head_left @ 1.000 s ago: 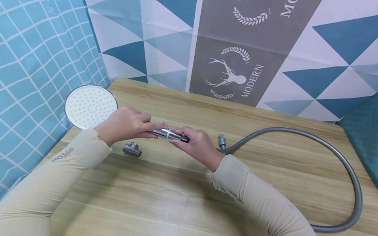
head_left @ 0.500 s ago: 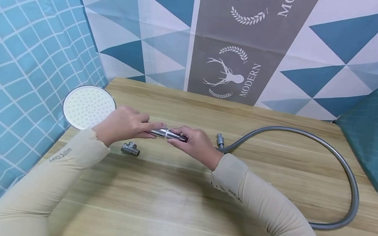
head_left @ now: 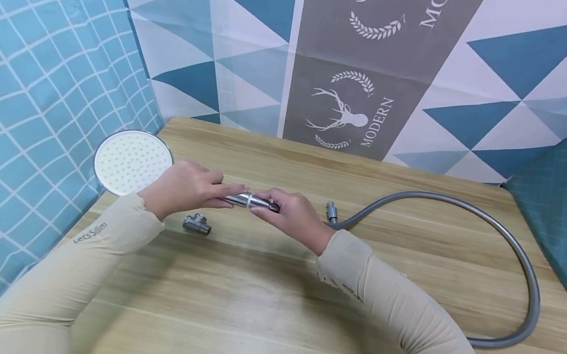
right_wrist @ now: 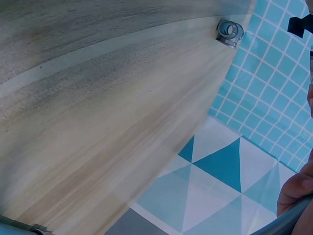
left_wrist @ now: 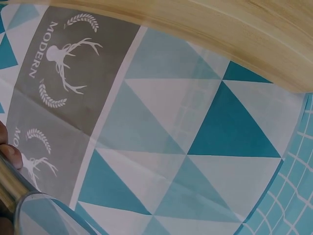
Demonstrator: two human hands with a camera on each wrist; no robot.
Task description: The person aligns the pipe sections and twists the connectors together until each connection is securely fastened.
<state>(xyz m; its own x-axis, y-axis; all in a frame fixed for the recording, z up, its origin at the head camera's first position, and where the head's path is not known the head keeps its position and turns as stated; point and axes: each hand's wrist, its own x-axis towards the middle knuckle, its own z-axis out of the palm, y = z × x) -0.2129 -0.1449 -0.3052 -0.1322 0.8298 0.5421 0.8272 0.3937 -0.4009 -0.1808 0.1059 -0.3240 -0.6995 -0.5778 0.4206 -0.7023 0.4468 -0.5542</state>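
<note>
My left hand (head_left: 187, 188) grips the chrome handle of a round shower head (head_left: 133, 163), whose pale nozzle face is turned up at the left. Its shiny chrome back (left_wrist: 44, 215) shows in the left wrist view. My right hand (head_left: 296, 217) pinches a tapered chrome connector (head_left: 261, 203) in line with the handle's end, a pale ring between them. Past the right fingers the connector is hidden. A grey shower hose (head_left: 533, 282) loops over the right side of the table, partly behind the right forearm; some hose (right_wrist: 288, 220) also passes by the right hand.
A small chrome tee fitting (head_left: 197, 223) lies on the wooden table (head_left: 242, 327) below the left hand. A metal hose end (head_left: 332, 212) stands just right of the right hand. Patterned sheets (head_left: 255, 65) cover the back and sides.
</note>
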